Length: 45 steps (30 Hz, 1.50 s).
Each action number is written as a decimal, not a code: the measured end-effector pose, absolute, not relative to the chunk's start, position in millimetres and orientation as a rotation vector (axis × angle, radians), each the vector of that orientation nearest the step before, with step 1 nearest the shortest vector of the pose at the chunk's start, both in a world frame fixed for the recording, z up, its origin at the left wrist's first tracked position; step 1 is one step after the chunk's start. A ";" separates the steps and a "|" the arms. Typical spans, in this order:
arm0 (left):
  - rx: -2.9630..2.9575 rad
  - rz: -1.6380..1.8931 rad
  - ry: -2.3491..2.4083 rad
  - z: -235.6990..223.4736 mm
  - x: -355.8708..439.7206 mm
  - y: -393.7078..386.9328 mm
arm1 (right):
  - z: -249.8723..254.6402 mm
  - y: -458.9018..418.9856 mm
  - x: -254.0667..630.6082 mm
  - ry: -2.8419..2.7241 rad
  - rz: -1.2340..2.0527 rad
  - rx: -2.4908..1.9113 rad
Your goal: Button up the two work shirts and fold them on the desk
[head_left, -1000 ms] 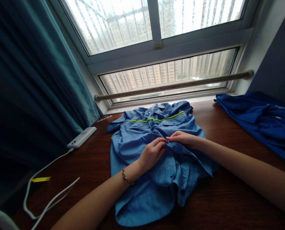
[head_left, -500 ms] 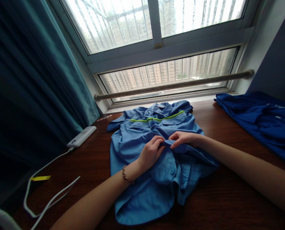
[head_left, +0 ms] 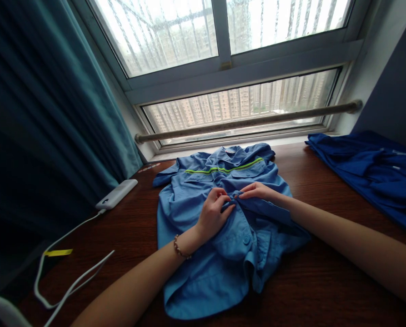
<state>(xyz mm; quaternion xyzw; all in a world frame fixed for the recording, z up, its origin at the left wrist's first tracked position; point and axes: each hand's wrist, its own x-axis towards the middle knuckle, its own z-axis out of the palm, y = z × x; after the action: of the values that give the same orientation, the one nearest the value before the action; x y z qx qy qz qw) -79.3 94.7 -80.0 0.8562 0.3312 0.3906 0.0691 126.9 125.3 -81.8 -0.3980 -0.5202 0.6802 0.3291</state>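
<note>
A light blue work shirt (head_left: pixel 189 277) with a yellow-green stripe lies front up, its collar toward the window. My left hand (head_left: pixel 213 212), a bracelet at its wrist, pinches the front edge at the middle of the shirt. Close beside it, my right hand (head_left: pixel 257 191) grips the other front edge between thumb and fingers. The two edges meet between my fingertips; whether a button sits there is hidden. Lower down, a blue button (head_left: pixel 246 239) shows on the front, where the shirt's lower part falls in folds.
The shirt rests on a dark brown wooden table (head_left: pixel 134 268). To the left are a white power bank (head_left: pixel 117 194) with a white cable (head_left: pixel 73 287) and a teal curtain (head_left: pixel 97 113). Dark blue clothing (head_left: pixel 366 170) lies at right. A metal bar (head_left: pixel 250 122) crosses the window behind.
My right hand has shifted slightly up and left, its fingertips now straighter against the shirt's edge. The left hand's fingers have curled up a little, with the thumb lower. The cloth between them has lifted.
</note>
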 end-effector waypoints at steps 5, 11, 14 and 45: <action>2.593 1.068 0.966 -78.2 -79.8 92.3 | -84.2 117.4 123.8 -1.285 1.839 -0.961; 2.603 0.976 0.987 -79.0 -81.1 93.0 | -80.5 103.8 116.8 -1.398 1.753 -0.922; 2.620 0.973 1.004 -80.7 -81.5 94.2 | -79.6 101.6 112.5 -1.454 1.590 -0.967; 3.474 0.710 0.911 -74.6 -88.2 96.6 | -86.6 97.7 98.4 -1.782 1.029 -1.021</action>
<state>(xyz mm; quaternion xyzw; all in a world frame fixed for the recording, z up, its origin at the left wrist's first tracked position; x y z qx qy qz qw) -88.2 96.6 -74.6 0.9172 0.2405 0.1874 -0.2565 98.4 97.7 -86.6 -0.4054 -0.7076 0.4085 0.4100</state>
